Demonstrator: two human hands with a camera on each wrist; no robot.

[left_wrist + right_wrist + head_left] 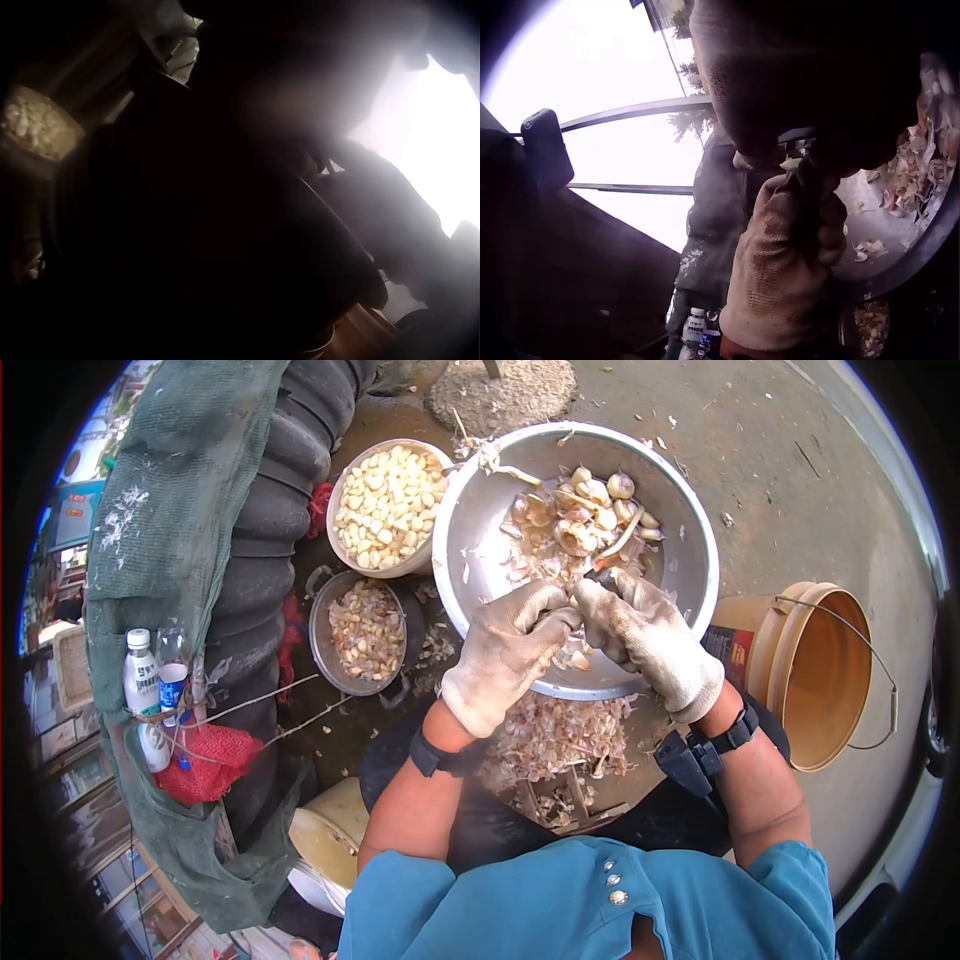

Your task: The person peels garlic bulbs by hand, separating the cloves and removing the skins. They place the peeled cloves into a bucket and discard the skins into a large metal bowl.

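Both hands wear pale, stained gloves and meet over the near part of a metal basin (455, 575). The left hand (511, 650) has curled fingers pinching a small pale garlic piece (790, 163), mostly hidden between the gloves. Curled too, the right hand (655, 640) grips a small dark object (600, 574), perhaps a blade; its shape is unclear. Beyond the fingers, garlic bulbs (590, 495) and loose skins lie in the basin. The right wrist view shows the left hand (776, 262) below the dark, close right glove (810, 75). The left wrist view is too dark for detail.
Left of the basin stand a tub of peeled cloves (385, 510) and a smaller pot of cloves (365, 635). A yellowish bucket (780, 660) lies tilted at right. Skins (560, 735) are heaped below the basin. Bottles (142, 675) hang by the netting at far left.
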